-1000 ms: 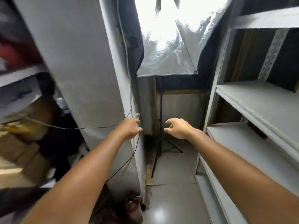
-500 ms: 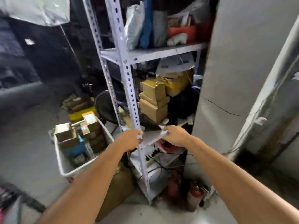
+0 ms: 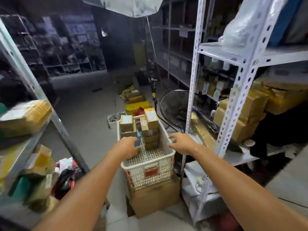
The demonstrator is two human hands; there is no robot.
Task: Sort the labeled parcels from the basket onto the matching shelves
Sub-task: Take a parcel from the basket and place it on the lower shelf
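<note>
The left hand (image 3: 125,147) was down inside the basket (image 3: 163,175), fingers bent against a small blue parcel (image 3: 138,140) that stood on edge near the left wall. It could not be told whether the fingers had closed round the parcel or only lay beside it. The right hand (image 3: 182,143) hovered just over the basket's right rim, fingers loosely curled and holding nothing.

The basket sat on a cardboard box (image 3: 155,199) on the floor between two racks. Its near half showed bare perforated floor. Its far half held brown parcels (image 3: 126,124) stacked in two or three columns, some with white labels facing up. By that look, the sorting was partly done: a good share of the basket appeared cleared, and at least the blue parcel and the brown stack were left to place.

The right rack (image 3: 241,90) already carried brown boxes on its middle level and bagged goods above. The left rack (image 3: 55,119) held wrapped parcels too, though they were blurred. No shelf label was legible, so the blue parcel's matching shelf could not be judged.
</note>
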